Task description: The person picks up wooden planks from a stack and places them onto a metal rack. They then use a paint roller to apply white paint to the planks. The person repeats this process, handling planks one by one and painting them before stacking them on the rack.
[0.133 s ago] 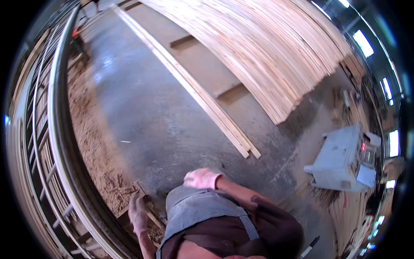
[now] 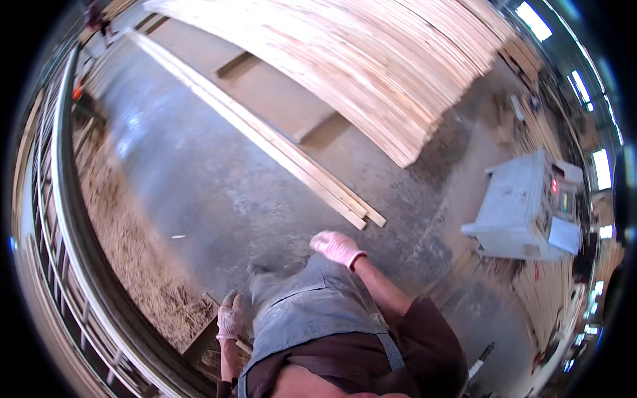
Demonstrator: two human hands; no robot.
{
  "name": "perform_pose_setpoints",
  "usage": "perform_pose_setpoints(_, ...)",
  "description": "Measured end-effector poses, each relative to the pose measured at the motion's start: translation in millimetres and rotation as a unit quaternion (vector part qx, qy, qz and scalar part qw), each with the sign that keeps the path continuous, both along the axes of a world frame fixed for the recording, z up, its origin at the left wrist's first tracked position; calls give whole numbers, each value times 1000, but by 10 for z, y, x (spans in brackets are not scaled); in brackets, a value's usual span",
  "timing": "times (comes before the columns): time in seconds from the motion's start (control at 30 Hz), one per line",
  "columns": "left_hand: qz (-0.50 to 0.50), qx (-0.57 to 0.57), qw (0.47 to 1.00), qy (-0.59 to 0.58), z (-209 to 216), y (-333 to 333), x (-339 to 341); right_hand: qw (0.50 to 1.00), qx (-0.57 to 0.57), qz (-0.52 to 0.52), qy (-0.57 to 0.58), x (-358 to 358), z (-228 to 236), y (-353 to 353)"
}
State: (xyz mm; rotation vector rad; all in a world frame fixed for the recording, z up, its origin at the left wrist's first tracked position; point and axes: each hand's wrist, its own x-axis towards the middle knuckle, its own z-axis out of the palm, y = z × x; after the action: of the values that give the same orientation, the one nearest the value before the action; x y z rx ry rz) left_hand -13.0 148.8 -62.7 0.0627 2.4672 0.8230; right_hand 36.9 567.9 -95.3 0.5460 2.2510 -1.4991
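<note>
My left hand (image 2: pixel 230 315), in a pale work glove with grey fingertips, hangs beside the grey apron (image 2: pixel 298 308) at my left side. Its fingers stretch out and nothing is in them. My right hand (image 2: pixel 337 248), in a pinkish knit glove, is held out in front of the apron over the concrete floor. The fingers are extended, slightly smeared, and hold nothing I can see. Beyond it, two long narrow wooden boards (image 2: pixel 279 149) lie side by side, their near ends slightly offset; the right hand is apart from them.
A wide stack of boards (image 2: pixel 345 60) rests on bearers (image 2: pixel 322 129) at the far right. The light grey control cabinet (image 2: pixel 511 205) stands to the right. Along the left run a metal rail (image 2: pixel 66 166) and sawdust (image 2: pixel 126 225). A person (image 2: pixel 98 20) is at the far left.
The view has shifted, so the boards and stack sit farther left and higher. My right hand has moved right and up in the picture; the left has moved slightly right and up.
</note>
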Motion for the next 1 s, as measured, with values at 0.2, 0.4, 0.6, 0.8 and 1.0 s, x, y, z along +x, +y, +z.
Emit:
perform_pose_setpoints(0.2, -1, 51, 967, -251, -599, 1758, -333, 906, -103, -400, -93, 1146, -122, 2071)
perform_pose_setpoints(0.4, 99, 26, 904, -416, -1449, 2879, -1281, 712, -264, -640, -116, 1668, -962, 2831)
perform_pose_setpoints(0.6, 104, 53, 883, -454, -2486, 4777, -2603, 678, -279, -674, -95, 1203, -1502, 4354)
perform_pose_setpoints(0.8, 98, 221, 869, -432, -2580, 8292, -3713, 814, -109, -561, -102, 926, -3107, 5395)
perform_pose_setpoints(1.0, 204, 215, 796, -528, -3277, 10021, -3012, 735, -93, -616, -269, 593, -3129, 6992)
